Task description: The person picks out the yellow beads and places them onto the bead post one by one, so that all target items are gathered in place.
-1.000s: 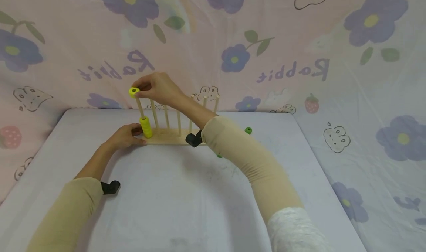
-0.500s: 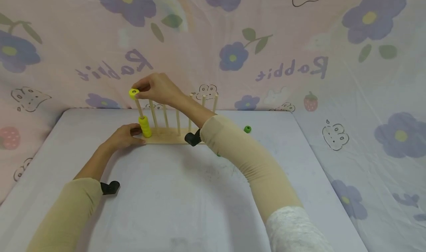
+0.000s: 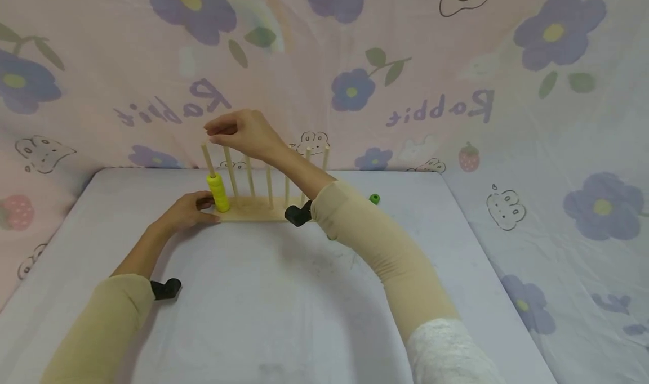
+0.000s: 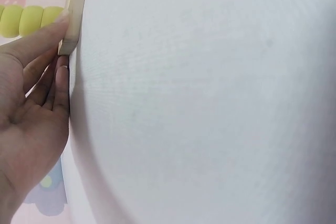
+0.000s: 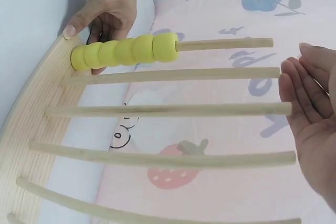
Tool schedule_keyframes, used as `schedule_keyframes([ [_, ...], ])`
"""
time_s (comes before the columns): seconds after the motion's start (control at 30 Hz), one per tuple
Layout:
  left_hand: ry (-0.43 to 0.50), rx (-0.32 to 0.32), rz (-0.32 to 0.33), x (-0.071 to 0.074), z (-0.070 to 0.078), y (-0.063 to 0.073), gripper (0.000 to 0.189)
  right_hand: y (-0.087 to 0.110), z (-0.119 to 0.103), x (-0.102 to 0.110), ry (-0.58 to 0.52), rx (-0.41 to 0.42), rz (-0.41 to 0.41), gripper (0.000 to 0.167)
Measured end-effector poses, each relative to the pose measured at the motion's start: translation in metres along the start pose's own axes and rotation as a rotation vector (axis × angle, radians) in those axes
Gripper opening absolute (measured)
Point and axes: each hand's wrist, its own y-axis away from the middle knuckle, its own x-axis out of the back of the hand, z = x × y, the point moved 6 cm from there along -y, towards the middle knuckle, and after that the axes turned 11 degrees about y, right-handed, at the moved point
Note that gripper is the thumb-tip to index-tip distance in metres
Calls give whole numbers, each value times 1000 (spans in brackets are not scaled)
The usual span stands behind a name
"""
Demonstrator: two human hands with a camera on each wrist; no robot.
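A wooden peg stand with a row of upright rods stands toward the back of the table. Several yellow beads are stacked on its leftmost rod, reaching about halfway up. My left hand holds the left end of the base, thumb at the front edge and fingers behind, beside the lowest bead. Above the top of the leftmost rod is my right hand, fingers fairly straight and holding nothing. In the right wrist view its fingertips are just off the rod tips. The other rods seen there carry no beads.
A green bead lies on the white table, right of the stand. Another green bit shows beside the right sleeve, mostly hidden. A patterned cloth hangs behind the table. The right forearm covers the stand's right part.
The right hand has let go of a yellow bead, which has dropped from the top of the leftmost rod onto the stack. The left hand keeps its place on the base.
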Motion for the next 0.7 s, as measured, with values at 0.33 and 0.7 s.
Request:
schedule_keyframes([
  [0.33,0,19,0,0,-7,0,83,23,10,14,-79,9,27,30],
  [0.7,-12,8,7,-1,-4,-1,83,62,26,32,-200,46,124,28],
])
